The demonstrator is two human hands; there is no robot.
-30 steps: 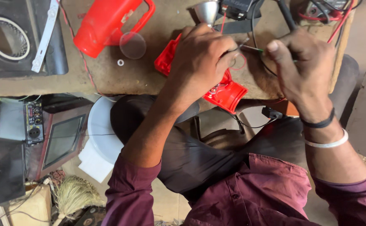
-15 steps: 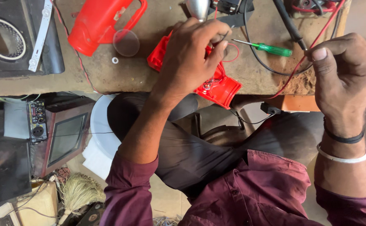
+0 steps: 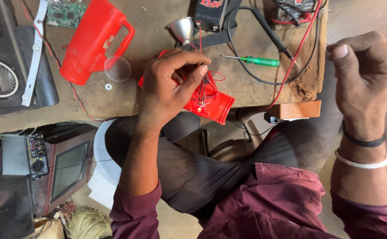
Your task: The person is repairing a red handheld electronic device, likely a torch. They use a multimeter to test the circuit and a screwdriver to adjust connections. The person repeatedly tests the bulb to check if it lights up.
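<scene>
A: What's red here?
B: The open plastic case under the left hand, the thin wires inside it, and the big jug with its looped handle. A long red wire crosses the brown, worn desk too.
A: And the screwdriver?
B: Green handle, silver shaft. Beside it runs a black cable, and a shiny silver funnel.
A: The right hand?
B: One black band and one white band at the wrist. The shirt is maroon, the trousers dark grey
</scene>
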